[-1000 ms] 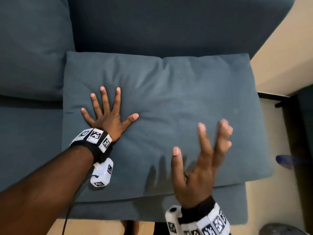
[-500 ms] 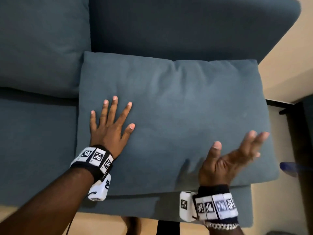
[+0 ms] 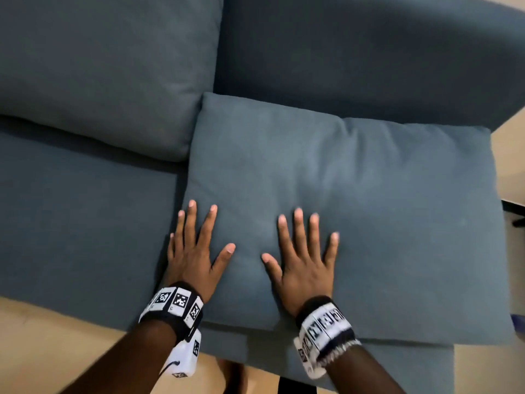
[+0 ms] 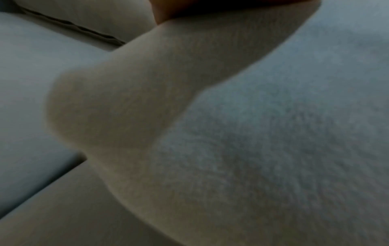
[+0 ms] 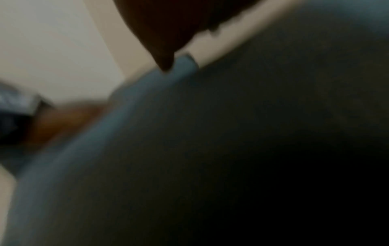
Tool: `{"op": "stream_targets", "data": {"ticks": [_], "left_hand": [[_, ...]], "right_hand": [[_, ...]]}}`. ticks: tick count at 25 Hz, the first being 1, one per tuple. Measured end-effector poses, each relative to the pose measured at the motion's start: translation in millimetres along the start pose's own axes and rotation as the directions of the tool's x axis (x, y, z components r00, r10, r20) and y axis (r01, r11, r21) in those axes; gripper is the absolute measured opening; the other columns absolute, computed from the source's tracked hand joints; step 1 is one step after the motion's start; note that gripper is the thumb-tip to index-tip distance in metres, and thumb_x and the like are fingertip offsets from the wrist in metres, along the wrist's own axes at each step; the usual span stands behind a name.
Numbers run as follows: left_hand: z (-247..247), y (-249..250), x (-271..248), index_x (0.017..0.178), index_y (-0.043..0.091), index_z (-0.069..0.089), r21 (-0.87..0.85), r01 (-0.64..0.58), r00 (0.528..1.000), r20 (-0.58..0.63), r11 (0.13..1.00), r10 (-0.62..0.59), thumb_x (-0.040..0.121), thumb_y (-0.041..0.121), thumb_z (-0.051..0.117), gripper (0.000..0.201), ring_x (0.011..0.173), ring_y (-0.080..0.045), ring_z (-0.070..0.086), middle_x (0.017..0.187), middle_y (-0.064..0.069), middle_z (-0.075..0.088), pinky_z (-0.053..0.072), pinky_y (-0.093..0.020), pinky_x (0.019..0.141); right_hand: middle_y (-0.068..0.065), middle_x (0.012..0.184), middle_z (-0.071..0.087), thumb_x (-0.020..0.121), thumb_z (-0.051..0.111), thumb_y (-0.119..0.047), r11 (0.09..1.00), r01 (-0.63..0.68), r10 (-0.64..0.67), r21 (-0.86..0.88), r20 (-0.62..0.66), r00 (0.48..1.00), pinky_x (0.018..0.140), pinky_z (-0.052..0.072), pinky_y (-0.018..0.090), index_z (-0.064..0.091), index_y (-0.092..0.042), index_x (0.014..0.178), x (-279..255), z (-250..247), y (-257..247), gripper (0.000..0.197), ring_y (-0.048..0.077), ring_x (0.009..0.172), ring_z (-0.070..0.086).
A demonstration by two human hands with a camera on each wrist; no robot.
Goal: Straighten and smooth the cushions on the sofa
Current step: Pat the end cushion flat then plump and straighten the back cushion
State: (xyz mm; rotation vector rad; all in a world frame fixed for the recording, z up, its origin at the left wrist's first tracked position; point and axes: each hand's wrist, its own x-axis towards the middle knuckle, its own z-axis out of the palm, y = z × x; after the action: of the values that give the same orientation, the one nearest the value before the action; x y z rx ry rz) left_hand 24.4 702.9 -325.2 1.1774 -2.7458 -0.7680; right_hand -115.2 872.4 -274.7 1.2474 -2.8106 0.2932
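Both hands lie flat with fingers spread on the loose cushion, the left hand at its front-left corner and the right hand just beside it. The cushion rests on the sofa's right end, its long axis running left to right. Most of it stretches rightward from the hands, so the right hand seems better placed to sweep that way.

Blue sofa seat under loose cushion, back cushion.

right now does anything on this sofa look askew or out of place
Yes. The loose cushion lies flat on the seat, its front edge overhanging the seat's front, not propped against the backrest. Both hands, left hand and right hand, press flat on it.
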Motion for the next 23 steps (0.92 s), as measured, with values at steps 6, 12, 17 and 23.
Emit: {"op": "stream_targets", "data": {"ticks": [6,12,17,23], "left_hand": [[8,-50,-33,0.162,0.039,0.008,-0.447,0.224,0.973,0.048,0.866,-0.227,0.092,0.07,0.027,0.078,0.154,-0.009,0.016,0.168,0.006,0.017,0.01,-0.025,0.123],[28,-89,-53,0.148,0.058,0.038,-0.714,0.528,0.837,0.348,0.46,-0.421,0.087,0.089,0.013,0.073,0.151,-0.004,0.027,0.161,0.021,0.034,0.017,-0.044,0.128],[20,-78,-56,0.148,0.032,0.047,-0.689,0.632,0.737,0.394,0.354,-0.549,0.096,0.079,0.016,0.077,0.14,-0.014,0.043,0.15,0.007,0.048,0.027,-0.038,0.124],[-1,-70,-38,0.149,0.032,0.05,-0.705,0.634,0.75,0.461,0.317,-0.474,0.081,0.094,0.02,0.097,0.143,-0.012,0.043,0.156,0.007,0.042,0.025,-0.037,0.124]], "right_hand": [[0.016,0.171,0.015,0.101,0.049,-0.054,0.933,0.112,-0.037,0.341,-0.218,0.975,0.124,0.006,0.067,0.034,-0.02,0.158,18,-40,-61,0.068,0.037,0.16,0.009],[0.01,0.174,-0.005,0.093,0.054,-0.066,0.877,0.477,-0.432,-0.063,0.335,0.838,0.124,0.007,0.067,0.033,-0.027,0.161,-4,33,-62,0.082,0.03,0.161,0.003],[0.015,0.171,0.017,0.102,0.052,-0.046,0.825,0.442,-0.41,0.352,-0.164,0.897,0.124,0.007,0.069,0.036,-0.022,0.158,30,-34,-123,0.063,0.033,0.16,0.007],[0.0,0.174,0.011,0.094,0.045,-0.063,0.83,0.55,-0.483,-0.099,0.365,0.796,0.124,-0.004,0.065,0.034,-0.032,0.16,33,24,-98,0.073,0.027,0.159,-0.015]]}}
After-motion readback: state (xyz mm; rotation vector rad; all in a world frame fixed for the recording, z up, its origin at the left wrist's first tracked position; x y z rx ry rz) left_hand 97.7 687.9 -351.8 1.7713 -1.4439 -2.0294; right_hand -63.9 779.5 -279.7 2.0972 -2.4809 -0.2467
